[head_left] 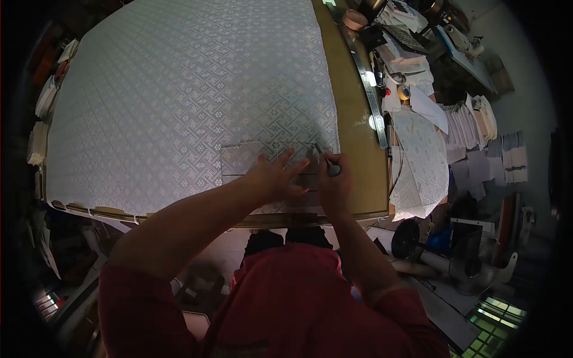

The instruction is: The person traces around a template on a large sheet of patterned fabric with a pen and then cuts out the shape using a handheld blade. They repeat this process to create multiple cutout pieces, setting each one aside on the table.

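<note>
My left hand (276, 177) lies with fingers spread on a plain grey sheet (239, 156) with dark straight lines across it. That sheet rests over the front edge of a large silvery patterned fabric (179, 101) covering most of the table. Beside it on the right, my right hand (335, 188) is closed around a small tool (334, 170) with a rounded dark grip end. The tool's thin tip points away from me and to the left, near the sheet's top edge. Its exact kind is hard to make out in the dim light.
A long metal ruler (371, 98) lies along the right side of the yellowish table (358, 173). Beyond it are a roll of tape (354, 19), scissors (406, 76), patterned fabric pieces (421, 161) and stacked papers (462, 125). A fan (471, 265) stands at the lower right.
</note>
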`<state>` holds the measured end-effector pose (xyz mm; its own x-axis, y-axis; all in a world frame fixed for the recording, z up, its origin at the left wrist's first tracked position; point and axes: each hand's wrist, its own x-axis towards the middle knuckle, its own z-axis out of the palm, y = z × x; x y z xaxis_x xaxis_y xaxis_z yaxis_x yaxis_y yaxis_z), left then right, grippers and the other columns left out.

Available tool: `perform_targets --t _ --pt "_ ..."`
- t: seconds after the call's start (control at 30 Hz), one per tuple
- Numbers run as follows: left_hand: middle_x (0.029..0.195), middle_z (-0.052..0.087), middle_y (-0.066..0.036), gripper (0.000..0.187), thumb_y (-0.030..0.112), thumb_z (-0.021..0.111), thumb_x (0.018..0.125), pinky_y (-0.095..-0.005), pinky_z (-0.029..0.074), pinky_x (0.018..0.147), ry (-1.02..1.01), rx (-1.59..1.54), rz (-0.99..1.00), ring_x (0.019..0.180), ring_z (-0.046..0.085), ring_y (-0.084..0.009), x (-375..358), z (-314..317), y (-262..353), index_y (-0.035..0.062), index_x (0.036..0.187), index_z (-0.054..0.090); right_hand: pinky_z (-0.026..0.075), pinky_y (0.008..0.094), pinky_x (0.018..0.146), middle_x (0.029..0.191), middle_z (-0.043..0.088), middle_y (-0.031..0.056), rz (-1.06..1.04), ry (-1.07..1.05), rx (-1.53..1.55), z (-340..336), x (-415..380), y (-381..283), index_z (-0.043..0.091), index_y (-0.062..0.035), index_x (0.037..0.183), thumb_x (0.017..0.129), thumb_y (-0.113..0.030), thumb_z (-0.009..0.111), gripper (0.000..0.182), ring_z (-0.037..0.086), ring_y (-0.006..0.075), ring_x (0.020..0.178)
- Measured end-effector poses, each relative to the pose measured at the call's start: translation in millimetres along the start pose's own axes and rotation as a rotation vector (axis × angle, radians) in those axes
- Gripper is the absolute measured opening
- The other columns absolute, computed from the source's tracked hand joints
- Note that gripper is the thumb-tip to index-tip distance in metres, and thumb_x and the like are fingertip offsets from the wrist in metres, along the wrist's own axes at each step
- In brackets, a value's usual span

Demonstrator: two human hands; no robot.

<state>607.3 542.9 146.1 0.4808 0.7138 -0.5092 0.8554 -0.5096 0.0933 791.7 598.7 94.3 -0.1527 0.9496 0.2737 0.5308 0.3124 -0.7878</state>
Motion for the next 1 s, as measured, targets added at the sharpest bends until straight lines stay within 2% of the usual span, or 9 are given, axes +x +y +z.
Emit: perform_targets --t 0.07,0.2,0.4,0.53,0.6,0.67,0.73,0.8,1.0 --pt "0.173 0.02 -0.016 0.067 0.065 0.041 0.104 -0.0711 0.034 0.113 0.046 -0.117 -0.076 0.158 0.024 -0.0389 11.7 18.2 -0.5 0.0347 0.163 0.03 0.056 0.0362 0.083 0.099 0.073 0.0126 -0.028 0.073 0.082 11.4 -10.0 11.8 0.07 -0.003 0.106 0.094 -0.01 0.076 0.015 0.072 0.0223 0.093" --pt "0.169 0.024 -0.026 0.085 0.074 0.037 0.1 -0.0689 0.029 0.115 0.131 -0.271 -0.149 0.158 0.026 -0.0368 19.2 31.7 -2.0 0.0242 0.167 0.023 0.056 0.036 0.083 0.098 0.074 0.0122 -0.03 0.085 0.072 14.8 -11.9 11.1 0.07 -0.0026 0.105 0.094 -0.008 0.076 0.014 0.072 0.0222 0.093" --pt "0.17 0.022 -0.025 0.082 0.072 0.037 0.102 -0.069 0.03 0.115 0.08 -0.302 -0.172 0.159 0.023 -0.0364 18.0 26.1 0.8 0.0255 0.167 0.021 0.058 0.0375 0.08 0.096 0.077 0.0137 -0.01 0.01 0.016 -7.2 8.3 6.5 0.073 -0.0036 0.1 0.091 -0.012 0.08 0.015 0.076 0.0271 0.091" --pt "0.172 0.021 -0.022 0.08 0.071 0.036 0.103 -0.0711 0.028 0.115 0.034 -0.249 -0.089 0.16 0.019 -0.0355 10.7 13.8 -0.7 0.0251 0.167 0.02 0.056 0.0323 0.079 0.093 0.076 0.0098 -0.008 -0.432 0.148 -37.9 67.8 30.1 0.072 -0.0019 0.099 0.091 -0.007 0.078 0.011 0.073 0.0181 0.088" --pt "0.175 0.013 -0.007 0.051 0.037 0.053 0.105 -0.0734 0.035 0.115 -0.046 -0.201 -0.102 0.159 0.014 -0.045 7.4 3.8 2.8 0.0456 0.154 0.041 0.055 0.0299 0.079 0.093 0.075 0.0077 -0.062 -0.635 0.227 -41.7 101.7 35.5 0.072 -0.0011 0.101 0.092 -0.004 0.077 0.011 0.071 0.0135 0.09" --pt "0.175 0.016 -0.006 0.052 0.046 0.049 0.105 -0.0738 0.034 0.113 -0.033 -0.123 -0.072 0.16 0.014 -0.041 2.7 4.2 2.4 0.0443 0.156 0.039 0.055 0.0299 0.08 0.093 0.075 0.0082 -0.125 -0.896 0.113 -46.4 130.9 20.9 0.071 0.0003 0.099 0.09 -0.002 0.075 0.01 0.072 0.0147 0.09" --pt "0.174 0.02 -0.006 0.056 0.055 0.046 0.105 -0.0743 0.032 0.112 -0.021 -0.051 -0.045 0.161 0.013 -0.037 -2.0 -5.9 2.8 0.043 0.159 0.036 0.055 0.0309 0.078 0.092 0.076 0.0093 -0.152 -0.948 0.148 -43.4 142.8 16.9 0.072 -0.0004 0.098 0.088 -0.001 0.075 0.01 0.073 0.0169 0.087" --pt "0.174 0.015 -0.007 0.053 0.031 0.056 0.103 -0.0743 0.038 0.113 -0.039 -0.076 -0.001 0.159 0.015 -0.0433 -5.5 -14.1 2.4 0.0457 0.152 0.042 0.055 0.0326 0.076 0.088 0.075 0.0105 -0.197 -1.014 0.196 -35.4 150.2 17.2 0.072 -0.0006 0.096 0.086 -0.002 0.075 0.01 0.074 0.019 0.084" --pt "0.173 0.02 -0.007 0.053 0.034 0.056 0.102 -0.0782 0.039 0.107 0.072 -0.157 -0.035 0.157 0.021 -0.0427 1.6 5.7 4.6 0.0464 0.151 0.042 0.056 0.0376 0.074 0.089 0.075 0.0131 -0.492 -1.117 0.253 55.8 145.3 -24.0 0.071 -0.0044 0.099 0.087 -0.007 0.076 0.014 0.075 0.0286 0.085"
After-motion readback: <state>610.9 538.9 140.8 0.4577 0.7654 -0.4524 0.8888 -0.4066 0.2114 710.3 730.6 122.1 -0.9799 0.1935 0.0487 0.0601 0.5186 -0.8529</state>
